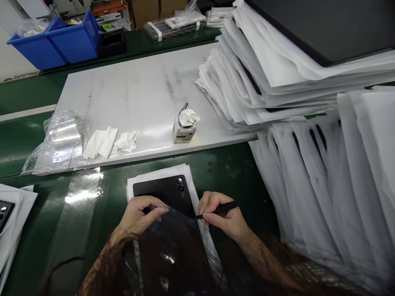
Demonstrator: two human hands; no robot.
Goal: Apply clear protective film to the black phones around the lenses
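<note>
A black tablet (160,190) lies back side up on white wrapping sheets (190,181), its camera lenses at the upper right corner. My left hand (140,213) pinches the edge of a clear film (177,213) between thumb and fingers, above the tablet's left side. The film's edge runs slantwise from there toward the tablet's right edge. My right hand (226,213) is closed round slim black tweezers (224,207), whose tip meets the film's corner at the tablet's right edge. Loose dark hair blurs the lower part of the view and partly covers the film and tablet.
Beyond the tablet, a small metal can (184,130) topped with white cloth stands on a grey board (132,94). Wipes (101,142) and a plastic bag (66,139) lie to its left. Wrapped panels (277,82) are stacked at right. Blue bins (74,39) stand behind.
</note>
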